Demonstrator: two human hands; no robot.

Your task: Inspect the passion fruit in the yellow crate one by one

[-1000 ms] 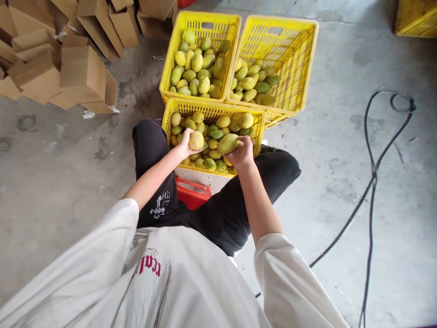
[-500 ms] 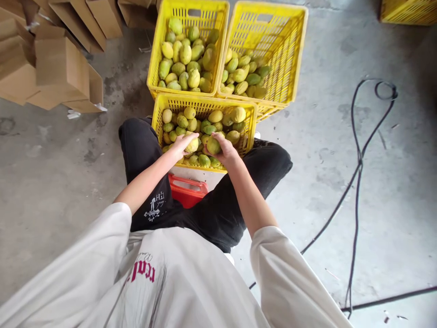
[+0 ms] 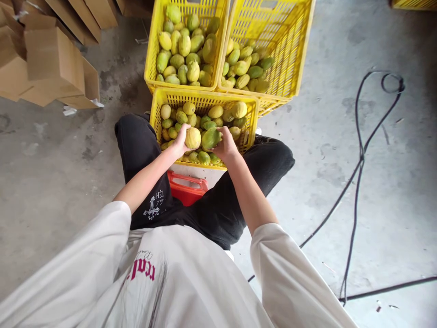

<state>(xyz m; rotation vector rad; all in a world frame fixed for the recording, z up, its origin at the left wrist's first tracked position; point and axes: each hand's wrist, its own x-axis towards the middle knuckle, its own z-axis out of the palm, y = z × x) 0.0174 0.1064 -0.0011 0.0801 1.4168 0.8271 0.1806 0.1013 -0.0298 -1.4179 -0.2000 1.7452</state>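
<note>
My left hand (image 3: 180,142) is closed round a yellow papaya (image 3: 193,138), its rounded end facing up. Beside it, my right hand (image 3: 226,146) grips a greener papaya (image 3: 211,138) from the right side. The two fruits are held close together, just over the near yellow crate (image 3: 255,119). Several more green and yellow papayas (image 3: 215,111) lie inside that crate below and around my hands. Part of my fingers is hidden behind the fruits.
Two more yellow crates with papayas, a left one (image 3: 147,64) and a right one (image 3: 302,59), stand behind the near crate. A red plastic object with a handle (image 3: 187,196) sits between my legs. Cardboard boxes (image 3: 54,64) are at left; a black cable (image 3: 361,159) lies at right.
Both papayas have turned in my hands: the left one shows its yellow round end, the right one a greener side. The view has shifted slightly.
</note>
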